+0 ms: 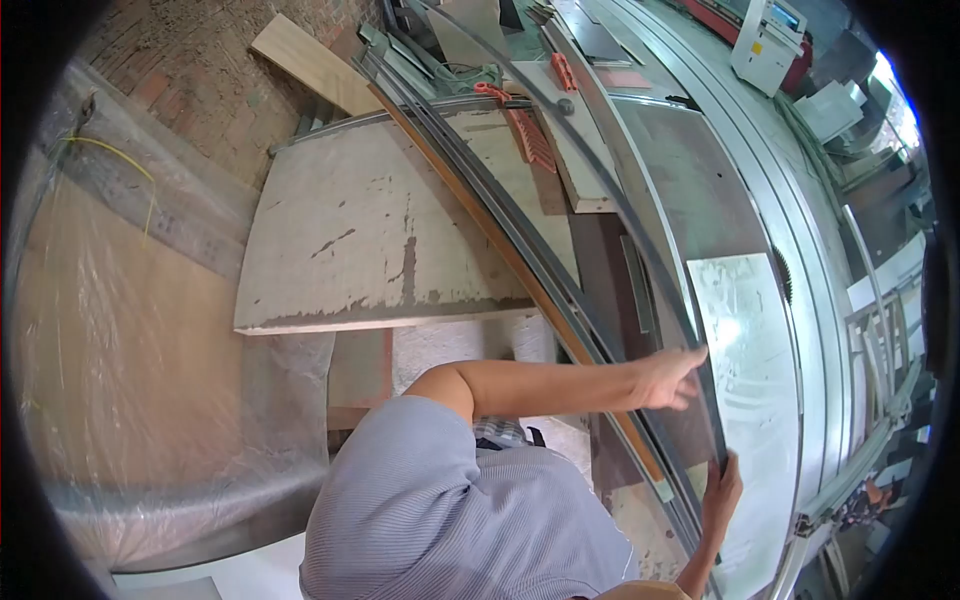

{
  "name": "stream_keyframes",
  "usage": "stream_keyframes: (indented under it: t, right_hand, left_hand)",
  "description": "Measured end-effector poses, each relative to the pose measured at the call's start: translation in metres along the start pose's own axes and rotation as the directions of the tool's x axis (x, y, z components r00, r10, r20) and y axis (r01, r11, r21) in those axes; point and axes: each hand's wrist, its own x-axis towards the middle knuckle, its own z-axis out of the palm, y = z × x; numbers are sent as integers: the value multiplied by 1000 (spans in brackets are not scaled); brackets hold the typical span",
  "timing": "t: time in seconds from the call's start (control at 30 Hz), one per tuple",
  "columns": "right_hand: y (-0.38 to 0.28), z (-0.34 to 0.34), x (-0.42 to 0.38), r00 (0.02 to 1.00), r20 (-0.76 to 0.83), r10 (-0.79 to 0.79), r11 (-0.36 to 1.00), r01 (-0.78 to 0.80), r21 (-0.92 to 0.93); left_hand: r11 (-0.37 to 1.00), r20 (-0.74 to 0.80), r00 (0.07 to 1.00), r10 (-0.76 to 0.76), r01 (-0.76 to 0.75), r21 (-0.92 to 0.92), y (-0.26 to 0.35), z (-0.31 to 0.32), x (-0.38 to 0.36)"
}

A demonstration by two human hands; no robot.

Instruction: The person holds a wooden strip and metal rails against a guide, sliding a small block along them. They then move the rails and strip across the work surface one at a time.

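Note:
A long, thin dark strip [622,200] runs from the top of the view down to my right side, appearing curved through the lens. Around its near end, my right hand [722,492] is closed. My left hand [665,381] reaches across my body to the strip, thumb out and fingers apart; its thumb meets the strip's edge. Beneath my left forearm lies a bundle of dark grey profiles [490,190] with an orange-brown strip [500,245] along its left side. A pale, shiny panel [745,330] is on the right, beside both hands.
A worn whitish board [330,230] spans the left. Red-handled tools [530,140] rest near the far boards. A toothed saw blade [783,275] shows beside long metal rails [815,300]. Plastic-wrapped sheets [130,350] stand at far left, and a white machine [767,45] at the back.

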Motion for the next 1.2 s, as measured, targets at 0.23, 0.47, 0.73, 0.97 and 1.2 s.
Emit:
stream_keyframes:
  t: [0.23,0.47,0.73,0.97,1.2]
  right_hand:
    - [81,-8,-134,985,153,80,996,-84,20]
    - [114,-38,-177,962,246,122,992,-111,-59]
    - [163,-37,-190,877,388,283,958,-237,-162]
    - [136,-36,-190,913,346,216,973,-230,2]
    - [143,-33,-168,823,308,478,876,-474,-93]
  left_hand:
    - [962,31,962,-272,272,1,-117,27,-37]
    - [911,48,911,-409,410,-32,-171,44,-44]
    - [899,57,898,-436,438,-15,-216,38,-18]
    - [892,-10,893,-449,448,-60,-230,17,-16]
    - [847,-39,846,-531,532,11,-194,-15,-50]
